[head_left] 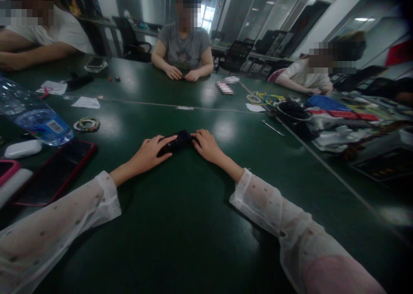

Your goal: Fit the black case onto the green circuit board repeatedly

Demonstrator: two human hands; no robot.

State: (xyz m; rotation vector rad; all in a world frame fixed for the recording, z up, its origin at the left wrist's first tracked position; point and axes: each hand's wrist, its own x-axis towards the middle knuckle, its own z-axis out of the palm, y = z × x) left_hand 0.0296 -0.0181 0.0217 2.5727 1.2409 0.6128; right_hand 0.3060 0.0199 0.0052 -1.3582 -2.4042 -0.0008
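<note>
Note black, elongated handheld device with small dark screen (pixel 179 143) on dark green tabletop (pixel 180 225), between both hands. Extends from under left hand (pixel 150 155) rightward and slightly away from the wearer; points, along its long axis, from left-hand palm toward the area of right hand (pixel 209 148). Lies nearer to left hand: observe fingers over the top and thumb along the near side, in what looks like a loose grip. At right hand, find bent fingers just beside the screen end; cannot tell whether closed on anything.

Labels: find white barcode patch (pixel 55 126) on clear plastic bottle with blue label (pixel 34 115), at left; cannot read the print. On black-screened phone with red edge (pixel 54 173), see no legible mark. On the device, make out a bluish screen but no readable text or brand.
</note>
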